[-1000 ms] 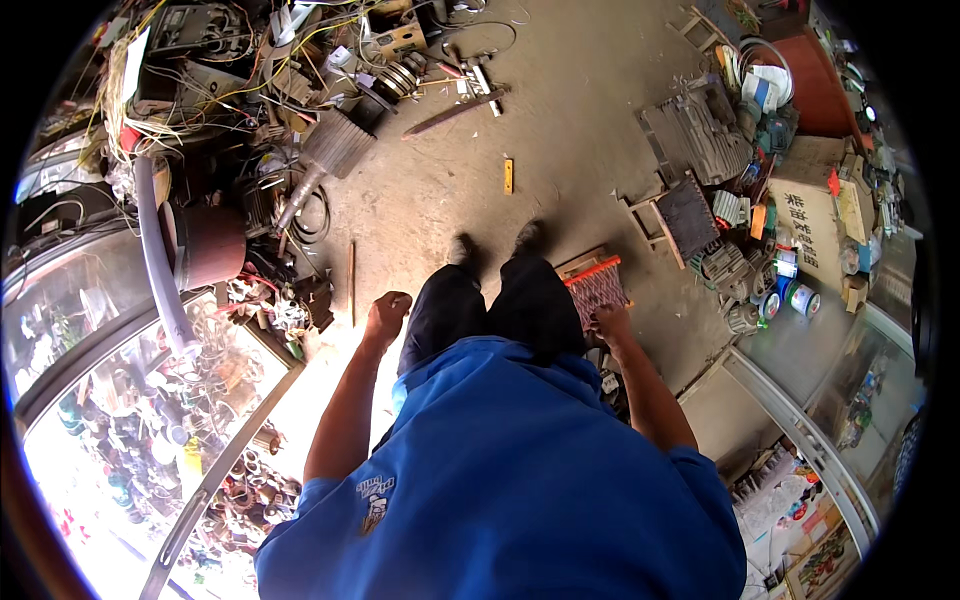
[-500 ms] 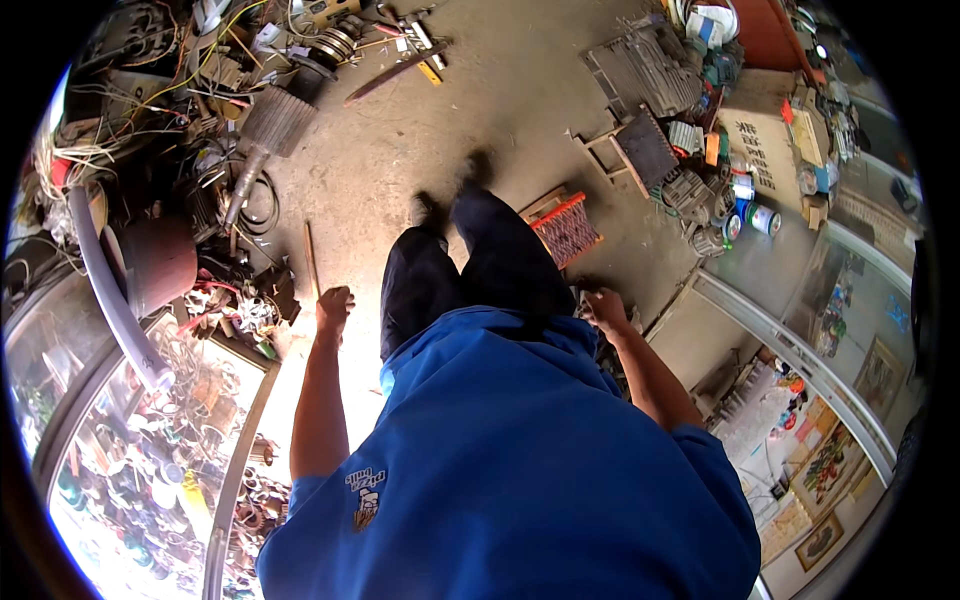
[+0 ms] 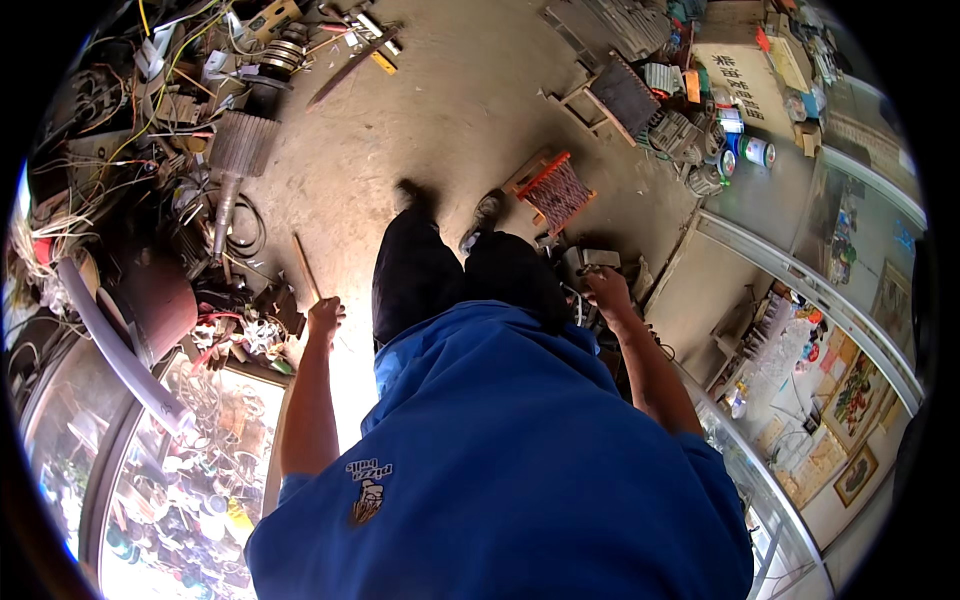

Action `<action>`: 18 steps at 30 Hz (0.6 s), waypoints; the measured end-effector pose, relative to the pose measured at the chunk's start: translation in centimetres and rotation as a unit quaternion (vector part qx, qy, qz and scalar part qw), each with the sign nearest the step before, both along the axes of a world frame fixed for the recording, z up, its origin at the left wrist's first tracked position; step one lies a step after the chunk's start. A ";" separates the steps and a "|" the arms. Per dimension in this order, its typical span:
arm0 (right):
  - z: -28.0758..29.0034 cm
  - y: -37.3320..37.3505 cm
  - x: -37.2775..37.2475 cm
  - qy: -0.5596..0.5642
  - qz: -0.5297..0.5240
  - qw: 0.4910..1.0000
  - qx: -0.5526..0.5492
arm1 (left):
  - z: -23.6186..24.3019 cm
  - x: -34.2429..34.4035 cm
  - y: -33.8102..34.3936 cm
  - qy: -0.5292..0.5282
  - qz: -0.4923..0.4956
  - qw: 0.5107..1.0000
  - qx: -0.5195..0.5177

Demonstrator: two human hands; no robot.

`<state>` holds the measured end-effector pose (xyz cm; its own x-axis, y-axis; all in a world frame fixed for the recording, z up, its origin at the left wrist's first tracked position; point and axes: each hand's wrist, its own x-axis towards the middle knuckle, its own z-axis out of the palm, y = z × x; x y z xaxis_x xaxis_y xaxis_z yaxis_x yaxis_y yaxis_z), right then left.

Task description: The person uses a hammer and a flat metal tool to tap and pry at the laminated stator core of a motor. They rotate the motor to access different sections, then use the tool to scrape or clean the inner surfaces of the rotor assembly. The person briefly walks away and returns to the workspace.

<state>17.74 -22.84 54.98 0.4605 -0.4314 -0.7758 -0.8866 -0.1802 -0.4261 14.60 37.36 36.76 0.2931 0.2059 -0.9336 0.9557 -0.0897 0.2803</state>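
My left hand is closed around the lower end of a thin wooden stick, which points forward over the floor. My right hand hangs by my right thigh with its fingers curled in. Whether anything lies within those fingers is hidden. Just beyond it on the floor are greyish metal parts, apart from the hand as far as I can tell. A small stool with a red woven seat stands ahead of my feet, slightly right.
Wires, motor parts and a ribbed metal rotor crowd the left. To the right are a dark-seated stool, paint cans, a cardboard box and a glass-paned door frame. Concrete floor runs ahead.
My feet have stepped: the right shoe now shows in front, near the red stool. The surroundings have shifted in view. The stick is still in my left hand.
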 end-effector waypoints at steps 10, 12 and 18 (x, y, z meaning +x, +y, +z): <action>-2.3 0.4 -5.3 0.051 -0.050 0.997 0.017 | 0.3 14.9 0.4 -0.183 -0.005 0.983 -0.022; -3.4 -0.3 -3.8 0.067 -0.010 0.997 0.032 | 0.1 14.5 1.1 -0.181 0.001 0.983 -0.017; -5.5 1.2 2.4 0.023 0.103 0.994 -0.010 | -2.8 5.4 3.4 -0.117 0.071 0.990 0.023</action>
<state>20.15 -21.68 49.45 0.5053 -0.3471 -0.7901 -0.8482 -0.3683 -0.3806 19.96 40.75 33.97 0.4657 0.3019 -0.8319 0.8688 0.0228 0.4946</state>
